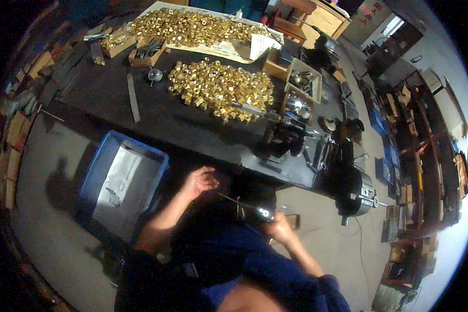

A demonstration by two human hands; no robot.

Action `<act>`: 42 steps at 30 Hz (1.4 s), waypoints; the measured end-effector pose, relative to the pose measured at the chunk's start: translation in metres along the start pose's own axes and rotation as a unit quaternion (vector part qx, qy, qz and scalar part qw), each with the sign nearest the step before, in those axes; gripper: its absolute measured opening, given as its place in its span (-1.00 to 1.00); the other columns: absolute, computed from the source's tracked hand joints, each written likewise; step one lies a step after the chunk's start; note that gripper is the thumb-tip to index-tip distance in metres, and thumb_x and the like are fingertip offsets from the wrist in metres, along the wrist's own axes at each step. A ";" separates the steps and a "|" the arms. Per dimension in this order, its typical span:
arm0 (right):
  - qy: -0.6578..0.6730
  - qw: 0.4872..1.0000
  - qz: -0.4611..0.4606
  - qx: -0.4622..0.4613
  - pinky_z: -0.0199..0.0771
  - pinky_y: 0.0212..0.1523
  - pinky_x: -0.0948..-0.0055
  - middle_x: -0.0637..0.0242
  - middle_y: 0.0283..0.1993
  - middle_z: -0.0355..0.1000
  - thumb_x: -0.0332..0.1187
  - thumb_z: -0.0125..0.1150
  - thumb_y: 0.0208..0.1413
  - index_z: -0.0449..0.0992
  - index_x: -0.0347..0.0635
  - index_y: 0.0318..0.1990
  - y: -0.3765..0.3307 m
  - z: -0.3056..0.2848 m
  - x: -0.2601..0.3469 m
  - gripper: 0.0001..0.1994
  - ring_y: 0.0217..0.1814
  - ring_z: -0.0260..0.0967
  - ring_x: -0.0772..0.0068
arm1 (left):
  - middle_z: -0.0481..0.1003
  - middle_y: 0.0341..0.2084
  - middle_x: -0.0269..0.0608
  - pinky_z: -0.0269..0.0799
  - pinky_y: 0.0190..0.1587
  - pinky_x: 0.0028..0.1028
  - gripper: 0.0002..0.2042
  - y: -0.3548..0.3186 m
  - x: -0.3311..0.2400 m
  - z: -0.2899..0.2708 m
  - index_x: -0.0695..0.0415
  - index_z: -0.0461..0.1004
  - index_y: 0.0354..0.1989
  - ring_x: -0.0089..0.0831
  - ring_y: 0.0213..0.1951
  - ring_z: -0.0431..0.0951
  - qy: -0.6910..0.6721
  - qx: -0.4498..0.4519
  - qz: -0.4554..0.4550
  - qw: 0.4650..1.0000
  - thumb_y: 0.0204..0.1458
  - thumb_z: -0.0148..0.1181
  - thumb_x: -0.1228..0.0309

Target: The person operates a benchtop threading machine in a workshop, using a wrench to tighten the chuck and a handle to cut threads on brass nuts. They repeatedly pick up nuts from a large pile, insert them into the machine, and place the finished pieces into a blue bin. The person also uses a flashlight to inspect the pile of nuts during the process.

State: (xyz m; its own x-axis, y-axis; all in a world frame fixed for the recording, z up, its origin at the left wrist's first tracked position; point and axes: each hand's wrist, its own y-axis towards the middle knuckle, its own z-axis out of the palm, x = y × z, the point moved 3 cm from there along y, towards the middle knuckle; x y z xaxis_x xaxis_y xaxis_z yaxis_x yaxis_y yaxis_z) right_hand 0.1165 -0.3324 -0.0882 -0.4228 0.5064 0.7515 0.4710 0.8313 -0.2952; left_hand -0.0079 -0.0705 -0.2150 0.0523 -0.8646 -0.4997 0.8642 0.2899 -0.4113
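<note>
My right hand [280, 229] is wrapped round the rear end of a dark hand tool with a thin rod [257, 211], held low in front of my body. The tool's thin rod points left, toward my left hand [202, 182]. That hand hovers just off the near edge of the bench, its fingers loosely bent and apart, with nothing visible in them. On the black workbench [101, 86] beyond my hands lies a heap of brass nuts [221, 89]. A larger spread of brass pieces [192, 27] covers white paper farther back.
Left below the bench stands a blue crate [88, 174]. A dark metal fixture [283, 136] sits near the front edge, with a machine head [356, 197] to its right. A flat metal strip [133, 97] and small parts boxes [146, 53] lie around the heap. Shelves [426, 156] line the right wall.
</note>
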 end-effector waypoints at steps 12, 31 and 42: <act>-0.060 0.998 0.016 -0.008 0.29 -0.50 0.24 -0.07 -0.60 0.31 -0.39 0.16 -0.37 0.37 -0.36 -0.63 0.048 -0.001 -0.017 -0.81 -0.51 0.31 -0.04 | 0.44 -0.53 -0.22 0.33 -0.50 -0.55 -0.82 -0.033 -0.080 0.043 0.27 0.39 -0.25 -0.46 -0.53 0.49 0.434 -0.074 0.244 0.864 0.00 0.01 0.45; 0.071 0.994 -0.072 -0.042 0.23 -0.62 0.29 0.06 -0.69 0.27 -0.51 0.10 -0.41 0.35 -0.31 -0.66 0.068 0.005 -0.059 -0.92 -0.63 0.27 0.04 | 0.45 -0.41 -0.11 0.34 -0.32 -0.16 -0.72 0.078 -0.160 0.107 0.09 0.31 -0.29 -0.09 -0.37 0.47 0.867 -0.190 0.278 0.367 -0.16 0.07 0.23; 0.041 0.996 -0.076 -0.005 0.30 -0.50 0.50 0.41 -0.55 0.38 -0.51 0.10 -0.23 0.44 -0.24 -0.43 0.077 0.005 -0.068 -0.88 -0.56 0.24 0.58 | 0.42 -0.62 -0.17 0.35 -0.56 -0.35 -0.81 0.065 -0.162 0.100 0.17 0.30 -0.37 -0.29 -0.59 0.45 0.787 -0.140 0.274 0.535 -0.07 0.03 0.32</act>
State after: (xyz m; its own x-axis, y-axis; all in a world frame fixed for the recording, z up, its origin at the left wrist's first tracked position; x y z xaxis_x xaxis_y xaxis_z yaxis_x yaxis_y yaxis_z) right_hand 0.1776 -0.3014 -0.1647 -0.4256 0.3544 0.8326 0.4147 0.8942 -0.1686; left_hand 0.0898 0.0468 -0.0845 -0.4175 0.7333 -0.5365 0.8140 0.5643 0.1379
